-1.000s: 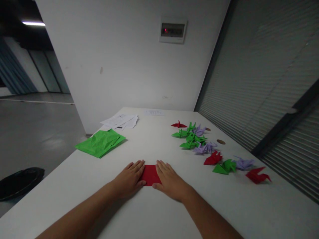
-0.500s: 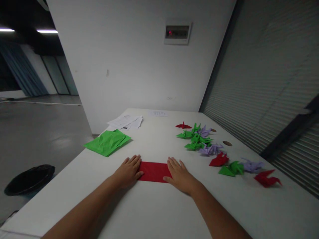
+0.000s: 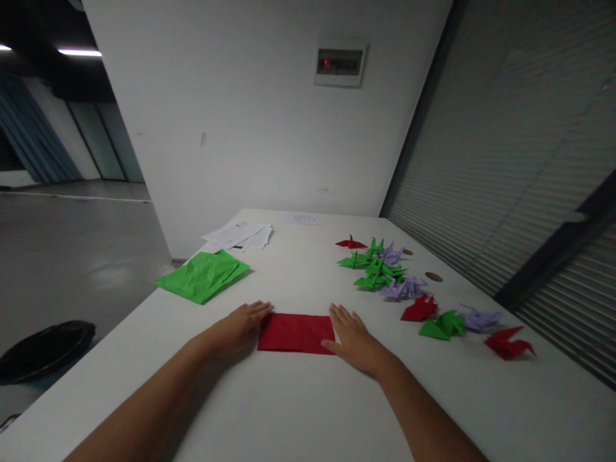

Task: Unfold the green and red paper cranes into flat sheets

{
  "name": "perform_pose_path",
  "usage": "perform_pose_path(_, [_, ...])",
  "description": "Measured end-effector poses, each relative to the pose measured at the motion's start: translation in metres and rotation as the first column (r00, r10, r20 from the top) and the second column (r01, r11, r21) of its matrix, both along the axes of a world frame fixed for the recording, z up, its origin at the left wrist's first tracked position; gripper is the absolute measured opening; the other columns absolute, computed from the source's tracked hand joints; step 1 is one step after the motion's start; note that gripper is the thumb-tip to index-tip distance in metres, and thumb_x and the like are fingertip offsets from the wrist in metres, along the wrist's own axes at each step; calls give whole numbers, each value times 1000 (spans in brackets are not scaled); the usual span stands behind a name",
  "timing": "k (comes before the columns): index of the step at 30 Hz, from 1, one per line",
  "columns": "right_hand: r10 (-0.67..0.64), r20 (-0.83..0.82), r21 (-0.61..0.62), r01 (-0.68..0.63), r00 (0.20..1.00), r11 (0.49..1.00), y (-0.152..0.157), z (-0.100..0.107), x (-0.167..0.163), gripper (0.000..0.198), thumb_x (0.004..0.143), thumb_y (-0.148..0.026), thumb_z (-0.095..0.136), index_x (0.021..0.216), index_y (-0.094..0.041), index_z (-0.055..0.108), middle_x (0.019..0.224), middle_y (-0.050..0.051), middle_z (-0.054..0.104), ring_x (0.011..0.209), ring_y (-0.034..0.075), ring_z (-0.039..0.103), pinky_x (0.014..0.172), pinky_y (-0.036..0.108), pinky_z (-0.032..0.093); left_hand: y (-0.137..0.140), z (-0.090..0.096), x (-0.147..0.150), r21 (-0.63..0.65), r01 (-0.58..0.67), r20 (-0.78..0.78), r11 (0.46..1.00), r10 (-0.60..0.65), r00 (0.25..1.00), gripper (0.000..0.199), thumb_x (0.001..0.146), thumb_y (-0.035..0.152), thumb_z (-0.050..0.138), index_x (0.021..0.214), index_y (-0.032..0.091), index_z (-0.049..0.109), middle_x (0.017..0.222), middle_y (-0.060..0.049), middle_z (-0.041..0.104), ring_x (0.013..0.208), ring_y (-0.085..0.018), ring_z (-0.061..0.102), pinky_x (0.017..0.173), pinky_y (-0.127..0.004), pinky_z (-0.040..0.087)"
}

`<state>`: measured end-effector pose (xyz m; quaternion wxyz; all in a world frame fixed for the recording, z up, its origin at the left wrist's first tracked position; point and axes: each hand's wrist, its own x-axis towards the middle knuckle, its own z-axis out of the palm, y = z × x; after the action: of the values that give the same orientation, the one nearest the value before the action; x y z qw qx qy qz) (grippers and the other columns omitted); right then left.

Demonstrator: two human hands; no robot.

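A red sheet of paper [image 3: 296, 332], folded into a flat rectangle, lies on the white table between my two hands. At its left end rests my left hand [image 3: 246, 324], palm down with fingers stretched out over the upper left corner; its thumb is mostly hidden. My right hand [image 3: 353, 339] lies open on the right end, the thumb on the paper and the fingers spread along its right edge. Neither hand grips anything.
Green paper sheets [image 3: 202, 276] lie at the left, with printed papers [image 3: 239, 235] behind. Several folded paper cranes, such as a green one [image 3: 443, 325] and a red one [image 3: 509, 343], line the right side. A black-lined bin [image 3: 45, 351] stands on the floor left of the table.
My left hand has shifted left and its thumb has come off the paper, baring more of the red sheet's left end. My right hand has moved slightly right. The view has turned a little.
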<state>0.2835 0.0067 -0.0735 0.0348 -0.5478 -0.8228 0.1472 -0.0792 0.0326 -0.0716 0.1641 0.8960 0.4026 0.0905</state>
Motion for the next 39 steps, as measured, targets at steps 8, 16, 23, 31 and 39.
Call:
perform_pose_path(8, [144, -239, -56, -161, 960, 985, -2, 12, 7, 104, 85, -70, 67, 164, -15, 27, 169, 19, 26, 158, 33, 20, 129, 54, 5, -7, 11, 1, -47, 95, 101, 994, -90, 991, 102, 70, 57, 87, 156, 20, 45, 157, -20, 48, 146, -41, 41, 122, -57, 31])
perform_pose_path(16, [78, -273, -49, -95, 959, 994, -8, 15, 5, 106, 78, -54, 79, 163, -14, 30, 167, 19, 31, 156, 38, 24, 126, 55, 22, -10, 11, 5, -10, 52, 168, 999, -50, 985, 68, 86, 46, 75, 147, 23, 54, 144, -14, 60, 131, -33, 56, 114, -46, 43])
perform_pose_path(23, [98, -286, 16, -98, 953, 995, -13, 14, 2, 97, 80, -46, 78, 162, -16, 34, 164, 18, 38, 151, 35, 37, 124, 52, 30, -9, 10, 6, -40, 36, 188, 999, -28, 982, 60, 89, 41, 70, 143, 21, 56, 144, -13, 59, 131, -31, 55, 115, -45, 42])
perform_pose_path(31, [157, -310, 153, -113, 938, 982, -20, 24, -5, 73, 87, -26, 67, 156, -17, 46, 154, 16, 54, 139, 30, 54, 120, 49, 39, -13, 18, 14, -67, -84, 240, 994, 98, 966, 45, 81, 17, 58, 126, 19, 64, 126, -10, 69, 115, -26, 64, 105, -39, 47])
perform_pose_path(39, [136, -459, 130, -85, 878, 988, -20, 21, -8, 69, 82, -29, 75, 148, -20, 57, 145, 14, 63, 131, 29, 61, 116, 47, 44, -11, 13, 20, -98, -276, 322, 956, 293, 900, 27, 93, 24, 45, 94, 18, 72, 89, -6, 75, 82, -22, 68, 77, -32, 51])
